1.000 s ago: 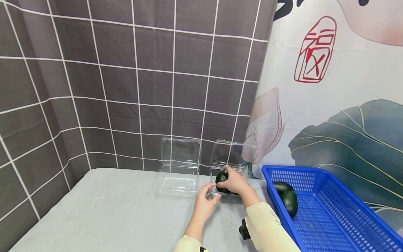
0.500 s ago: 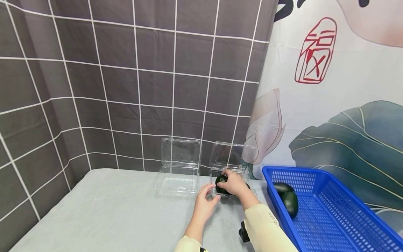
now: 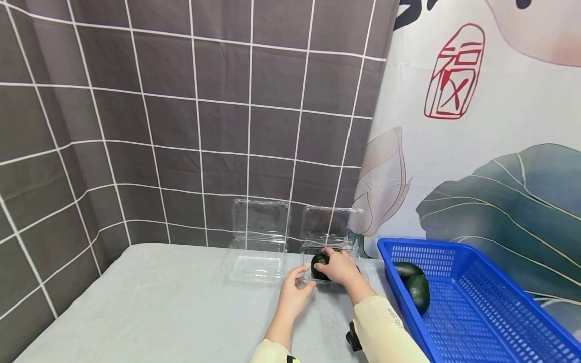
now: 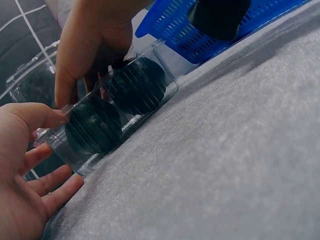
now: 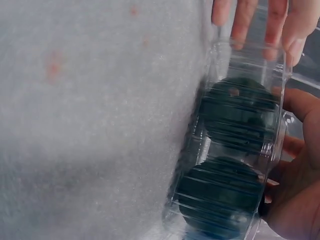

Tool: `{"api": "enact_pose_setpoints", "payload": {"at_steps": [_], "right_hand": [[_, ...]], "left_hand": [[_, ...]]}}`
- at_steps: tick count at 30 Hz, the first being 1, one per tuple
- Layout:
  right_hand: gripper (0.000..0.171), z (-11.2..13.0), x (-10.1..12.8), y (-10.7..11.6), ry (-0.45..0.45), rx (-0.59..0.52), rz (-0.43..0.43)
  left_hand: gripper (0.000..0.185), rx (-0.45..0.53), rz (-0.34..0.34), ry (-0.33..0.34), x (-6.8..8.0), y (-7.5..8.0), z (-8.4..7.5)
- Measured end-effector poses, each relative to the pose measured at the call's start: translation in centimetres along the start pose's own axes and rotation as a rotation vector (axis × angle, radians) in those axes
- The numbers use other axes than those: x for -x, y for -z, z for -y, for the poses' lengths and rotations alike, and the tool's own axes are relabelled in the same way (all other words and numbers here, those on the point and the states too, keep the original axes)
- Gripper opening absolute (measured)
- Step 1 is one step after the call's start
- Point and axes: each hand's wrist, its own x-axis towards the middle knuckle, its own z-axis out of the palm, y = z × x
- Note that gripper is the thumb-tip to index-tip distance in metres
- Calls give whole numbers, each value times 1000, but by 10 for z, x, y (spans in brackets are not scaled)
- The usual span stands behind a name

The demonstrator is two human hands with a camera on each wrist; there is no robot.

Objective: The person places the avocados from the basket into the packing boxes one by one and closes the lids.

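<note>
Two dark green, bumpy-skinned avocados (image 5: 232, 150) lie side by side in the ribbed tray of a clear plastic clamshell box (image 3: 329, 247), and both hands are at that box. The right hand (image 3: 338, 266) reaches into the tray from above with fingers curled over the avocado nearer the left hand; whether it actually grips the fruit cannot be told. The left hand (image 3: 294, 291) is relaxed and spread, its fingertips (image 5: 235, 20) against the tray's near end wall (thumb up beside the rim), steadying it rather than clasping it. The box's thin, glossy lid stands upright on its hinge behind the tray.

Just left of it stands a second clamshell box (image 3: 259, 241) of the same moulded transparent plastic, lid also raised. Both rest on a pale grey, felt-like table cover (image 3: 159, 307). To the right, close to the box, a bright blue perforated plastic basket (image 3: 476, 307) holds two more avocados (image 3: 413, 287) in its near-left corner. Behind hang a grey cloth printed as tiles (image 3: 181, 116) and a lotus-leaf banner (image 3: 490, 151).
</note>
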Motion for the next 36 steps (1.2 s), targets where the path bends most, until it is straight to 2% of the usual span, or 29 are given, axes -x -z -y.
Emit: {"api": "enact_pose_setpoints", "payload": {"at_steps": [3, 5, 8, 11, 14, 17, 20, 24, 26, 31, 33, 34, 36], "right_hand": [[54, -7, 0, 3, 11, -66, -55], [50, -11, 0, 7, 14, -121, -133], [44, -19, -1, 14, -48, -226, -267], [43, -27, -3, 19, -156, -357, -365], [45, -37, -3, 21, -252, -462, -393], [45, -50, -4, 20, -302, -534, -351], [45, -59, -6, 19, -277, -621, -310], [48, -65, -7, 19, -165, -744, -307], [49, -65, -8, 20, -131, -767, -298], [52, -71, -14, 17, -138, -780, -253], [56, -82, -21, 9, -111, -804, -273], [57, -95, -30, -1, -49, -837, -311], [55, -104, -33, -8, -5, -852, -326]], "left_hand": [[36, -6, -1, 15, 0, 0, 1], [36, -7, -4, 17, -1, 0, 1], [36, -3, -16, 6, -1, 0, 0], [35, -1, -27, -3, -1, 1, 0], [33, 4, -31, -12, 0, 1, 0], [33, 10, -30, -11, 1, 1, 0], [33, 11, -22, -3, 1, 0, 0], [33, 11, -13, 6, -1, -2, 0], [33, 8, -13, 6, -2, -2, 0], [32, -2, -16, -6, -2, -2, 0], [32, -3, -18, -11, -2, -2, 1], [32, -3, -19, -12, -2, -2, 1], [31, -5, -21, -15, -1, -1, 2]]}}
